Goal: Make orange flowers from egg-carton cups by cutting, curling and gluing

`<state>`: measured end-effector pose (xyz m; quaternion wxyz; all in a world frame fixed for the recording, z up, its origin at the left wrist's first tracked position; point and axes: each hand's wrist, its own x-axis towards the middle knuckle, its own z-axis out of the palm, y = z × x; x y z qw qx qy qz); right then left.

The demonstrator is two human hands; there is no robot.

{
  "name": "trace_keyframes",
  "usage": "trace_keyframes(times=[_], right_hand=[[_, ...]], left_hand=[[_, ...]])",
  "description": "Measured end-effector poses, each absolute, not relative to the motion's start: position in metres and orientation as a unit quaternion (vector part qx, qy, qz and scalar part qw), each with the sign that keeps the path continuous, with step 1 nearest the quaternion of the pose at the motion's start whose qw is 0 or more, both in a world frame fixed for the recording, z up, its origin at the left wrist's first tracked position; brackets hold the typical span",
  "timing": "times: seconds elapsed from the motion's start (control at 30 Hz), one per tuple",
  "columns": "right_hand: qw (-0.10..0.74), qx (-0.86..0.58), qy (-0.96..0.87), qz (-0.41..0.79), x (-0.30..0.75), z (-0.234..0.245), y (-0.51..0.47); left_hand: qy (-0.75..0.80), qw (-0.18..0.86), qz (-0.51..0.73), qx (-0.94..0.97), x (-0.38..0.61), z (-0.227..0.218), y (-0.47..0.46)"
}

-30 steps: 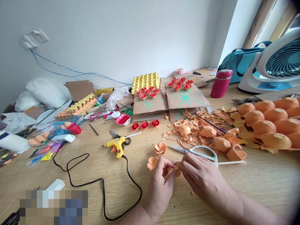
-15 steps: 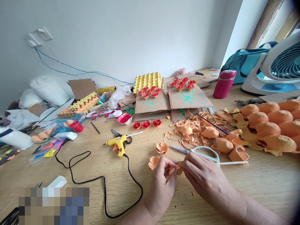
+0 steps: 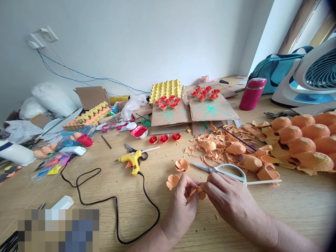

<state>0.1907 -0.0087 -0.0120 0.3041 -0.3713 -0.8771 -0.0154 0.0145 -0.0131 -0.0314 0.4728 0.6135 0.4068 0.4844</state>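
Between the fingertips of both hands is an orange egg-carton flower [image 3: 201, 193], its petals partly hidden by the fingers. My left hand [image 3: 183, 201] pinches it from the left, while my right hand [image 3: 225, 196] grips a petal edge from the right. Just beyond the left fingers lies a flat orange petal cup [image 3: 172, 182]. Behind that sits a layered orange flower [image 3: 181, 165]. Scissors with pale handles [image 3: 231, 170] lie behind my right hand, blades pointing left, alongside a white glue stick [image 3: 264, 182].
A yellow glue gun [image 3: 133, 161] with a black cord rests left of the hands. Orange scraps [image 3: 210, 145] and an egg tray [image 3: 301, 140] spread right. Red flowers [image 3: 164, 139] stand behind, some on cardboard [image 3: 172, 119]. A magenta bottle [image 3: 252, 94] and a fan [image 3: 315, 77] stand far right.
The flower between the fingers has turned slightly, so more of its petals show on the right. Both hands keep nearly the same place; the view has shifted a little.
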Motion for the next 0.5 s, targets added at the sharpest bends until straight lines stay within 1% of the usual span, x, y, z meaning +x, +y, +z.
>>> trace_keyframes(times=[0.3, 0.5], right_hand=[[0.335, -0.378, -0.863, 0.003, 0.1891, -0.0118, -0.0087], [0.309, -0.376, -0.873, -0.025, 0.1917, -0.0156, -0.0114]], left_hand=[[0.399, 0.466, 0.506, 0.606, 0.0148, -0.0281, -0.0139], [0.410, 0.454, 0.484, 0.626, 0.0150, -0.0255, -0.0151]])
